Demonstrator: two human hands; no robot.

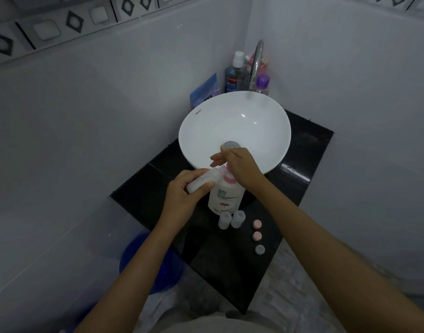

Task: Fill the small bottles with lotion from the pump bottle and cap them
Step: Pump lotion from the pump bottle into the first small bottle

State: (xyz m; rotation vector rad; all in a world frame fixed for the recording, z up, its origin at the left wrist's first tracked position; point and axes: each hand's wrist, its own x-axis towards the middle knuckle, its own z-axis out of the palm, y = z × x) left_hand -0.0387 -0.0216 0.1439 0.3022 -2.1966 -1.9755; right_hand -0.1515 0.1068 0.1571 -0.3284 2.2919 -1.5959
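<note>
Head view shows the left hand (182, 195) wrapped around a small clear bottle (202, 180), tipped on its side with its mouth at the pump spout. Just right of it, the right hand (239, 165) lies palm down on top of the pump bottle (226, 197), fingers loose. Below both hands, two more small bottles (231, 219) stand open on the black counter (302, 152). Three caps (257, 236) lie in a row under the right arm. Above the hands is the white sink (235, 116).
</note>
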